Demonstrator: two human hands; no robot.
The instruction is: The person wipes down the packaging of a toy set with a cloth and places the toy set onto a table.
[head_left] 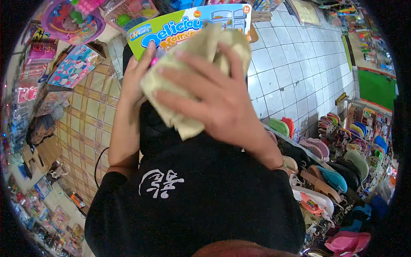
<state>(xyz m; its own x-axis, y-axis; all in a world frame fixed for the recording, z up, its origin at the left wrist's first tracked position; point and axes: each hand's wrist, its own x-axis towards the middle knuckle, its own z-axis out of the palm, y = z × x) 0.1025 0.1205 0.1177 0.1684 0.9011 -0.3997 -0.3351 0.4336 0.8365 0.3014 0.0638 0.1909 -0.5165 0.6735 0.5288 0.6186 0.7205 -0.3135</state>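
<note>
A toy package with a colourful printed card, reading "Delicious" in blue letters, is held up in front of my chest. My left hand grips its left edge, the thumb lying on the front. My right hand presses a crumpled pale yellow cloth against the package front, fingers spread over the fabric. Most of the package's lower part is hidden behind cloth and hand; a bit of pink shows near my left thumb. The right hand and cloth are slightly blurred.
Sandals hang in rows on a rack at the right. Toy baskets and a boxed toy stand at upper left. Packaged goods line the lower left. White floor tiles stretch ahead; brown patterned tiles lie to the left.
</note>
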